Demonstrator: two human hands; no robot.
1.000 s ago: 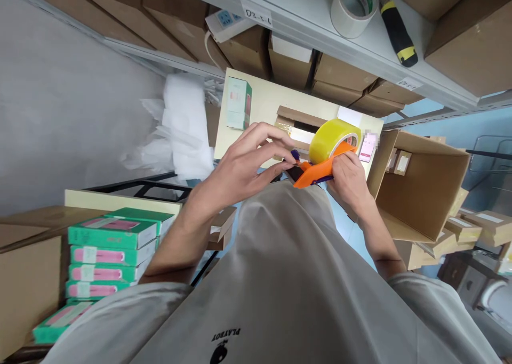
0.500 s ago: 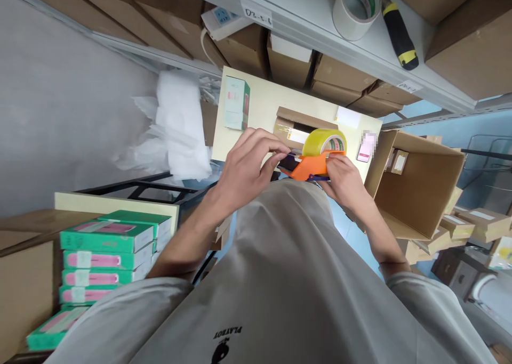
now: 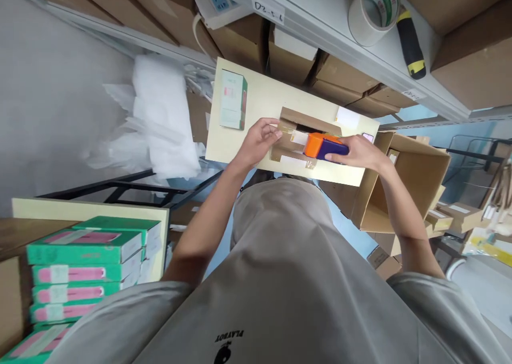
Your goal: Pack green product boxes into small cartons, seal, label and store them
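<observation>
My right hand (image 3: 360,152) grips an orange and purple tape dispenser (image 3: 325,146) and presses it down on a small brown cardboard box (image 3: 294,135) that lies on a pale yellow table (image 3: 256,105). My left hand (image 3: 260,139) rests on the box's left end, fingers curled over its edge. A strip of clear tape runs along the box between the two hands.
A green and white carton (image 3: 232,98) lies on the table's left part. An open cardboard box (image 3: 408,185) stands to the right. A stack of green and pink boxes (image 3: 84,268) sits lower left. A shelf above carries a tape roll (image 3: 374,12), a black and yellow tool (image 3: 410,44) and brown cartons.
Both hands went from holding the dispenser up near my chest down to the box; the dispenser now lies pressed on the box top and the left hand has let it go.
</observation>
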